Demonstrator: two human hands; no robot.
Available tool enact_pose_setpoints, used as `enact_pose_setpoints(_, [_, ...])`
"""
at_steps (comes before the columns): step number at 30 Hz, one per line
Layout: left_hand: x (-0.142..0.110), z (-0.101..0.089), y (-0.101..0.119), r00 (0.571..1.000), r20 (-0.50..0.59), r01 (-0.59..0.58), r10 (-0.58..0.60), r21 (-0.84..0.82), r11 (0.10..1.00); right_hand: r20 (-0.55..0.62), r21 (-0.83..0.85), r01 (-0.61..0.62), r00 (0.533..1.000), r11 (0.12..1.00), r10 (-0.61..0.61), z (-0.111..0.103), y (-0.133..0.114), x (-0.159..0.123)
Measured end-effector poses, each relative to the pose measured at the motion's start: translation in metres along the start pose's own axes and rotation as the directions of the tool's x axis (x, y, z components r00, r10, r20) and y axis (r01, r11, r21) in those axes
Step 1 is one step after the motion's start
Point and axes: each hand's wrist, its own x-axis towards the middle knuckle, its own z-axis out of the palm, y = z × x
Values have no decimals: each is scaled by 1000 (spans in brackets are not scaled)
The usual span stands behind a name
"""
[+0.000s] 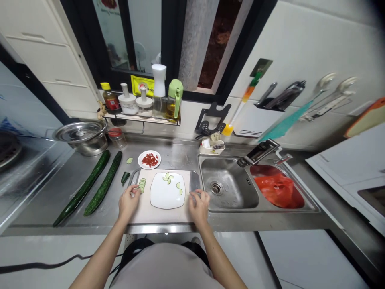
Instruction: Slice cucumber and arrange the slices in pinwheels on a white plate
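A white square plate (167, 196) lies on the cutting board (144, 214), with thin cucumber pieces (168, 178) fanned out near its top edge and more curved ones at its right side. My left hand (128, 202) is at the board's left side, its fingertips pinched at the lower end of a short row of overlapping cucumber slices (142, 184). My right hand (199, 205) hovers by the board's right edge with thumb and fingers curled together. Whatever those fingers hold, if anything, is too small to make out.
Two whole cucumbers (104, 186) and a cucumber end (125, 177) lie on the counter at left. Behind the board stands a small plate of red bits (149, 159). A lidded steel pot (81, 136) is back left; the sink (230, 188) with its faucet (258, 152) is right.
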Motion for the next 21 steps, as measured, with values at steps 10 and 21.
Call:
enact_pose_setpoints(10, [-3, -7, -2, 991, 55, 102, -120, 262, 960, 23, 40, 43, 999, 998, -44, 12, -15, 1])
enact_pose_setpoints(21, [3, 0, 0, 993, 49, 84, -107, 333, 939, 60, 43, 16, 998, 999, -19, 14, -9, -1])
